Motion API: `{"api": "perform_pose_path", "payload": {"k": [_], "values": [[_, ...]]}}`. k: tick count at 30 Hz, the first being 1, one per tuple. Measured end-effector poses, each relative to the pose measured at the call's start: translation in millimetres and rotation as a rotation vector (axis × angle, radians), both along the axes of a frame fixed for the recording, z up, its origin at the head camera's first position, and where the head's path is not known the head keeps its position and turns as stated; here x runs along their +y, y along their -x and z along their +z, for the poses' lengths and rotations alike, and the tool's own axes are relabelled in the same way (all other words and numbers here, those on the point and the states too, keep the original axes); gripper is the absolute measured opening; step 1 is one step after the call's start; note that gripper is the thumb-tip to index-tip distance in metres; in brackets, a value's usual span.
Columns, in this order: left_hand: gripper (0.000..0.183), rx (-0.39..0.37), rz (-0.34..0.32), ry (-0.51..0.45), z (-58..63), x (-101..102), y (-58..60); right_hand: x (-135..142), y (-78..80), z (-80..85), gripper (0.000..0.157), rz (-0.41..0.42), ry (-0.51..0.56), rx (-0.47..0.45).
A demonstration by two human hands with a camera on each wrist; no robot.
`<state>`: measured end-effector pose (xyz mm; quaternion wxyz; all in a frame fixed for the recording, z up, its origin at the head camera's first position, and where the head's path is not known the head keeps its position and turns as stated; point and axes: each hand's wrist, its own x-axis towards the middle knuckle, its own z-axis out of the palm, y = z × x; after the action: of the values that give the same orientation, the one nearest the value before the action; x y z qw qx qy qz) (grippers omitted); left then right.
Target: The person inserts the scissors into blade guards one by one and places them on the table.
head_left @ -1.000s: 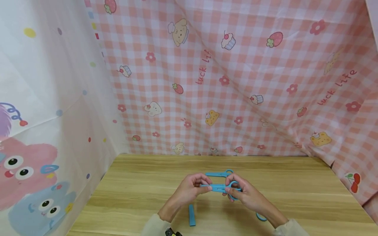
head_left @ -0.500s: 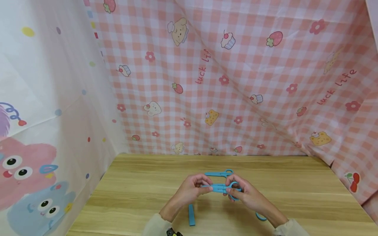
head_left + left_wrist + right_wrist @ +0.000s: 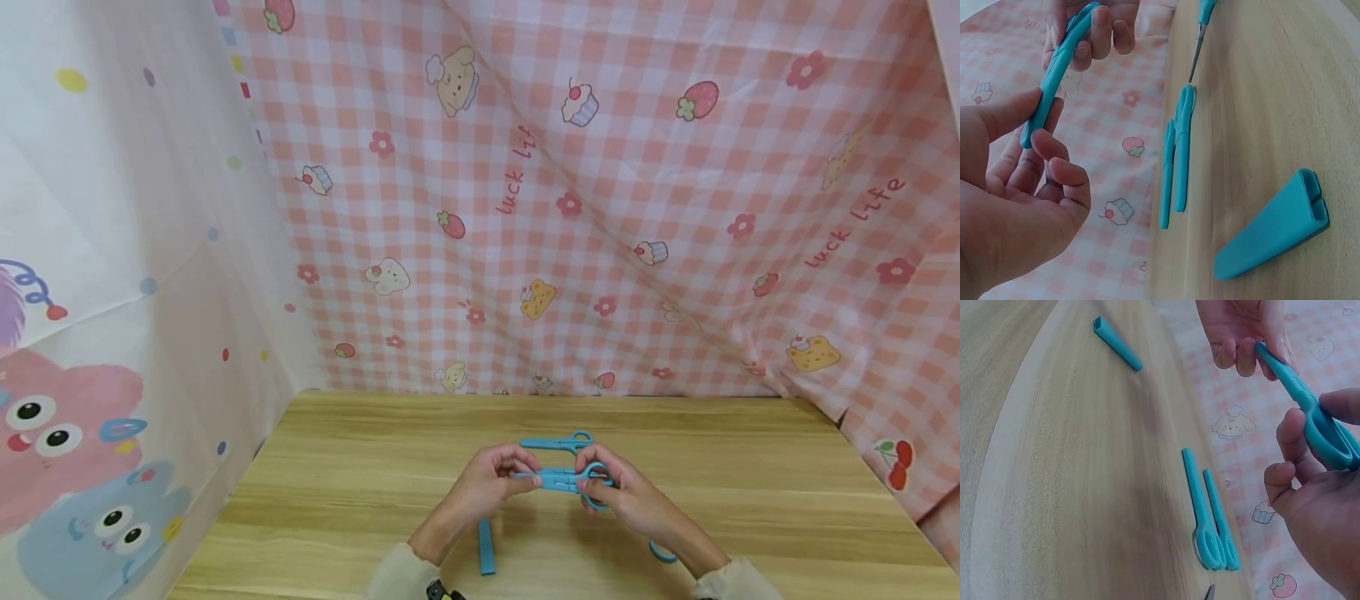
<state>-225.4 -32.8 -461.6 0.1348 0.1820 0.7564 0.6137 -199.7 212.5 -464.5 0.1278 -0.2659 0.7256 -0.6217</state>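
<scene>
Between both hands, above the table, are light-blue scissors (image 3: 558,478) with a matching cover over the blades. My left hand (image 3: 487,482) pinches the covered tip between thumb and fingers. At the other end, my right hand (image 3: 618,492) grips the finger loops. In the left wrist view the covered scissors (image 3: 1054,75) slant up from one hand to the other. The right wrist view shows a loop of the scissors (image 3: 1329,440) between the right thumb and fingers.
Two covered scissors (image 3: 1205,525) lie side by side at the table's far part. A loose blade cover (image 3: 487,547) lies nearer, by the left forearm. Another pair, its metal blade (image 3: 1197,53) bare, lies under the right forearm. A checked cloth (image 3: 570,250) hangs behind the table (image 3: 360,467).
Both hands keep their hold on the covered scissors and have shifted very slightly to the right. The things on the table have not moved.
</scene>
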Motion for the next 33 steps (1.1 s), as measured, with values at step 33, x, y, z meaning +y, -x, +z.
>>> {"api": "perform_pose_path", "payload": {"k": [33], "values": [[0.006,-0.002,-0.007,0.033,-14.2,2,3.1,1,0.7,-16.8,0.023,-0.096,-0.064,-0.063]]}}
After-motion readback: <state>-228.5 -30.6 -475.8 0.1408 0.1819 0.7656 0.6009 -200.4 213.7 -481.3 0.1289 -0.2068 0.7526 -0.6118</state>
